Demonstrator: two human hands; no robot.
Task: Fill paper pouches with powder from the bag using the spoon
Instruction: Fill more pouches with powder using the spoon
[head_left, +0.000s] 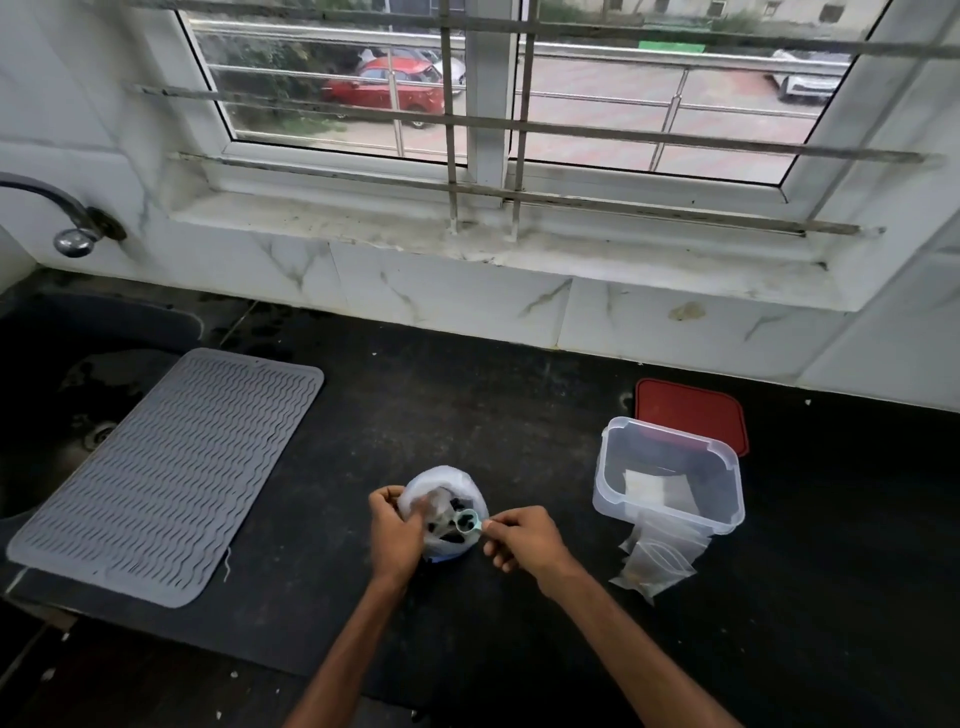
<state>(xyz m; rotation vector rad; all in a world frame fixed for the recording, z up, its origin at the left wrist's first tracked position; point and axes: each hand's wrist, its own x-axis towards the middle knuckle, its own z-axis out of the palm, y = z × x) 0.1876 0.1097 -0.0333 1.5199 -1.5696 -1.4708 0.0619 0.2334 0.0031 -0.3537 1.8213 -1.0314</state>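
between both hands (397, 530) sits the bag (453, 480)

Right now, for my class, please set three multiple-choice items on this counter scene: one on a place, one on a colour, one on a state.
1. Where does the red lid lie?
A. Behind the clear container
B. On top of the clear container
C. Inside the clear container

2. What colour is the spoon?
A. Red
B. Pale green
C. Black

3. In what state is the clear container?
A. Sealed with its lid
B. Upright and open
C. Tipped on its side

Answers:
1 A: the lid lies flat on the counter just beyond the container.
2 B: the spoon pinched by the right hand over the bag is pale green.
3 B: the container's rim is uncovered and it stands on its base.
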